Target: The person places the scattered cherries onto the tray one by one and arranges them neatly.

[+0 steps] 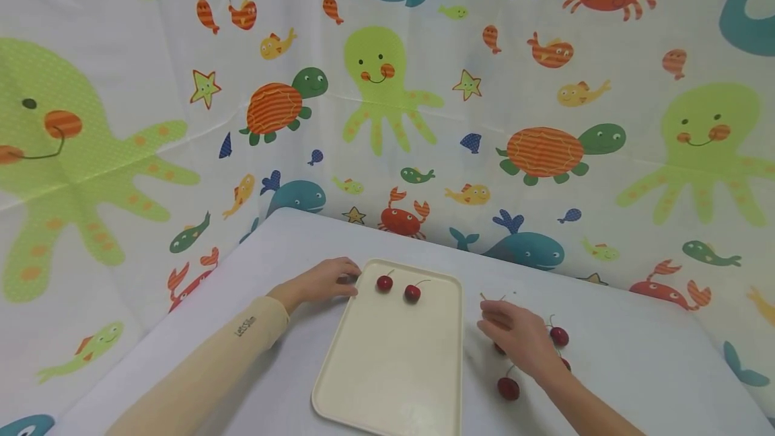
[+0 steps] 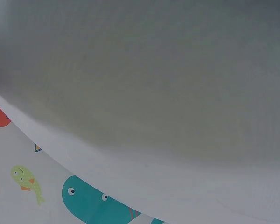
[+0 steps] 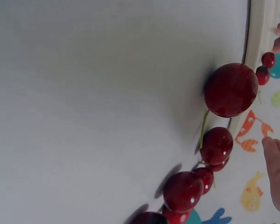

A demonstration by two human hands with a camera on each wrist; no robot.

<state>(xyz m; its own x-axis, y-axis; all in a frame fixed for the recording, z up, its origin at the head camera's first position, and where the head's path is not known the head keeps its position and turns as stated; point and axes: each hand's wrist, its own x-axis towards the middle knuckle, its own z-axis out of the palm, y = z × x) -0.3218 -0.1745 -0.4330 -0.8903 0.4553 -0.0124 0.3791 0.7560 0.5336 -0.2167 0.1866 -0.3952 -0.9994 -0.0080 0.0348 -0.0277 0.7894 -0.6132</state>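
Observation:
A cream tray (image 1: 387,362) lies on the grey table, with two red cherries (image 1: 384,282) (image 1: 412,293) near its far edge. My left hand (image 1: 329,280) rests at the tray's far left corner, its fingertips against the rim. My right hand (image 1: 514,336) hovers with relaxed fingers over several loose cherries (image 1: 559,336) on the table, right of the tray. One cherry (image 1: 508,388) lies nearest me. In the right wrist view the cherries (image 3: 231,89) sit in a row beside the tray rim (image 3: 259,42). My right fingers (image 3: 276,172) are apart from them and hold nothing.
The table (image 1: 636,369) is covered in grey cloth (image 2: 144,84). A sea-animal patterned curtain (image 1: 387,86) closes the back and both sides, close behind the tray. The left wrist view shows only table surface and curtain.

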